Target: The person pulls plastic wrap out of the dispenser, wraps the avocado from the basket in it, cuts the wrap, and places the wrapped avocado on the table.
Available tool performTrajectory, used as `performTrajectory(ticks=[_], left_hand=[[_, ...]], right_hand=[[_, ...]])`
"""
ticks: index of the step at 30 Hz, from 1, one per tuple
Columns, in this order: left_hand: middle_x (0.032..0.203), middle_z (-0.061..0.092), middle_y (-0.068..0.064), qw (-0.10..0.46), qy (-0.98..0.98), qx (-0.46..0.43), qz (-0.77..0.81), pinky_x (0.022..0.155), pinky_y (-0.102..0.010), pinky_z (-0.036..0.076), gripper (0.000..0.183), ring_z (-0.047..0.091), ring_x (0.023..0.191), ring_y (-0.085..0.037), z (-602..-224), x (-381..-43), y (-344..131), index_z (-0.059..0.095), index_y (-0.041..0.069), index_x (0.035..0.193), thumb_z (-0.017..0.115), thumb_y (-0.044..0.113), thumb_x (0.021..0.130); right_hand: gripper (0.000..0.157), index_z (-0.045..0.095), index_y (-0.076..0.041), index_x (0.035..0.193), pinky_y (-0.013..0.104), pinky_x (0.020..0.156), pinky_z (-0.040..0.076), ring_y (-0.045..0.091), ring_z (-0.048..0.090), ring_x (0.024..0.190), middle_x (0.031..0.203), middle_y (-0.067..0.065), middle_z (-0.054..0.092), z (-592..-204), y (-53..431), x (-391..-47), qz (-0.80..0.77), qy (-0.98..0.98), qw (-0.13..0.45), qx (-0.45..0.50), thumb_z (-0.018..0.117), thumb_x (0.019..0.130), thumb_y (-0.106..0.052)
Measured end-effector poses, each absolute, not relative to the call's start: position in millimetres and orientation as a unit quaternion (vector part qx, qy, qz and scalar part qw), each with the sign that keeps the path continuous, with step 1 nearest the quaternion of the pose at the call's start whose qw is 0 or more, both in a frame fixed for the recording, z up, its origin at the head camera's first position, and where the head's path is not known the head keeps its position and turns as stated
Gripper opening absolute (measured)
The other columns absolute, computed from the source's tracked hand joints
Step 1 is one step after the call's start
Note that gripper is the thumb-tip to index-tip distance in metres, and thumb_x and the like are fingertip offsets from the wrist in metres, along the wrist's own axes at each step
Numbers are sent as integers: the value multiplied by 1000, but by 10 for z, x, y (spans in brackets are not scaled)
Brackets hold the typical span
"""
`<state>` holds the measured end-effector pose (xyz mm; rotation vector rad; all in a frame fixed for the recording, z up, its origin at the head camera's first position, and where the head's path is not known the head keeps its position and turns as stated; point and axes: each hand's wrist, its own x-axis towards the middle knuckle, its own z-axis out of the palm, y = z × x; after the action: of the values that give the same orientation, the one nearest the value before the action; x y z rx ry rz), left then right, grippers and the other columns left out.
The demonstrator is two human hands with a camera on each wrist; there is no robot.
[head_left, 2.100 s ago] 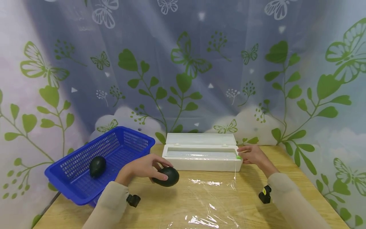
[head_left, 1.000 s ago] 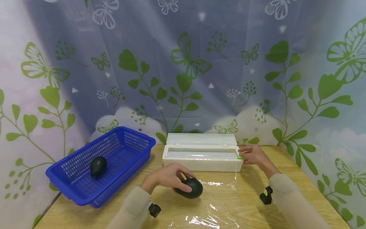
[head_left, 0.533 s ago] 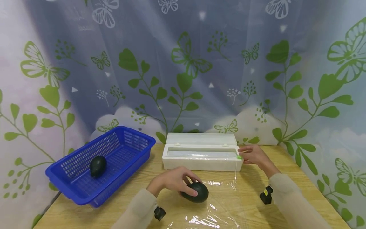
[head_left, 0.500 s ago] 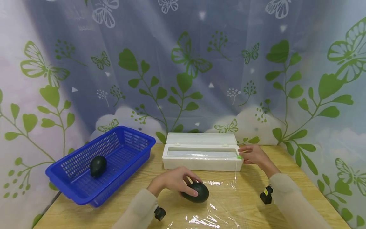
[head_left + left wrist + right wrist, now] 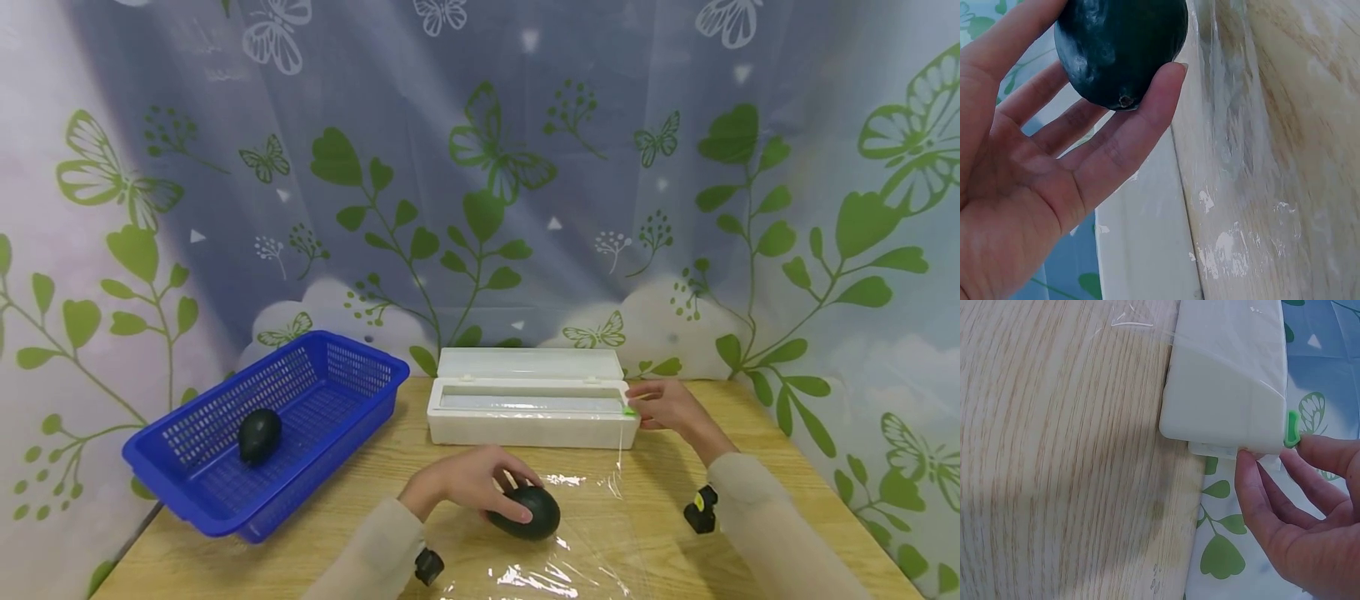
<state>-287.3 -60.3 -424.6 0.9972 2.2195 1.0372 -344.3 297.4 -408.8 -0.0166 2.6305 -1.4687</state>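
Note:
My left hand point(image 5: 480, 479) holds a dark green avocado point(image 5: 535, 513) above the sheet of clear cling film point(image 5: 540, 575) on the table. In the left wrist view the fingers curve round this avocado point(image 5: 1119, 50), its stem scar towards the palm. A white cling film dispenser point(image 5: 525, 432) stands behind, its lid point(image 5: 528, 363) raised and the film drawn out over its front. At its right end my right hand point(image 5: 670, 408) grips the corner. The right wrist view shows one fingertip against the green slider point(image 5: 1292, 429) and another against the dispenser's end.
A blue plastic basket point(image 5: 330, 450) at the left holds a second avocado point(image 5: 259, 435). Behind the wooden table point(image 5: 697, 467) hangs a curtain point(image 5: 570, 275) printed with leaves and butterflies. Each wrist wears a small black camera.
My left hand has carried the avocado rightwards and nearer to me, from in front of the dispenser's left end to over the film. The right hand has kept its place at the dispenser.

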Motion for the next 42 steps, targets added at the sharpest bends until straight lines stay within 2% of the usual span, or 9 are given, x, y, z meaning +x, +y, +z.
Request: performTrajectory(ticks=[6,14,27,35,42], left_hand=[[118,74,0,247,813,368,377,57,-38,64,39,67,96,-3,-4266,-2863,-546,74,17,125,83,18,87],[112,73,2,257,808,363,385,57,-41,64,39,67,94,-3,-4297,-2844,-477,74,18,125,84,18,87],[109,70,4,268,807,354,389,55,-41,63,37,67,88,-5,-4346,-2837,-436,73,17,123,83,17,87],[114,69,-1,278,809,340,390,58,-40,64,38,67,90,-6,-4348,-2845,-459,71,17,126,80,18,90],[118,68,-5,277,809,331,399,60,-39,64,45,67,93,-8,-4375,-2840,-481,66,11,134,79,18,91]], right_hand=[[41,55,14,136,38,85,64,17,71,91,135,38,58,-4076,2980,-3440,-485,872,63,-11,61,103,-10],[41,56,14,135,43,89,63,17,71,90,134,37,59,-4088,2976,-3438,-479,875,64,-5,61,103,-10],[40,56,14,134,43,86,64,15,71,86,129,36,63,-4084,2971,-3437,-477,876,62,-10,61,103,-10],[39,57,13,134,43,87,64,15,71,88,131,36,61,-4081,2972,-3454,-477,877,63,-7,61,103,-11],[41,54,14,136,41,84,64,13,70,88,134,37,59,-4085,2983,-3427,-483,873,65,-23,60,103,-10]])
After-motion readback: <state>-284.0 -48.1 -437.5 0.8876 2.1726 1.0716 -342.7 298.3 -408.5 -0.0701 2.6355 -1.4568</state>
